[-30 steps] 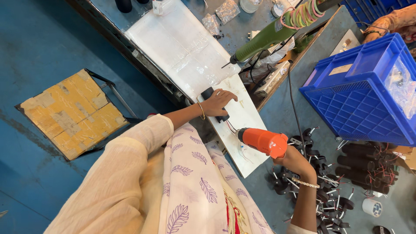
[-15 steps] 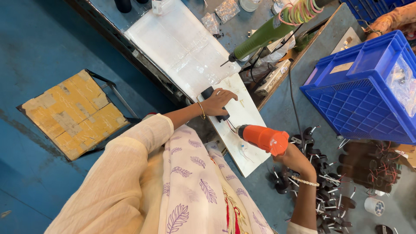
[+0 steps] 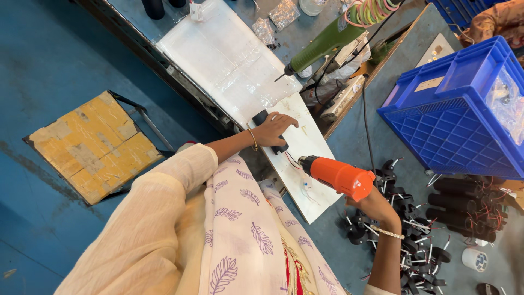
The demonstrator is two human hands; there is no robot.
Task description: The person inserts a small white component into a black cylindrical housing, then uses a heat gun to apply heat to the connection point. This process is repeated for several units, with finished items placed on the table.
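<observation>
While the left hand (image 3: 273,130) pins a black cylinder (image 3: 266,123) on the white board (image 3: 305,164) mid-counter, the right hand (image 3: 376,207) grips an orange heat gun (image 3: 337,176), nozzle at its wires. Looks like the heating step; next needs steady aim.

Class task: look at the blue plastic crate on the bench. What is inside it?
Inside the blue crate lies a clear plastic bag of small parts, against the right wall. The crate's near wall hides the rest of its floor.

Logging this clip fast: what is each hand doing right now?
Left hand: closed over a black cylindrical part on the white board.
Right hand: closed on the orange heat gun, nozzle toward the part.
</observation>
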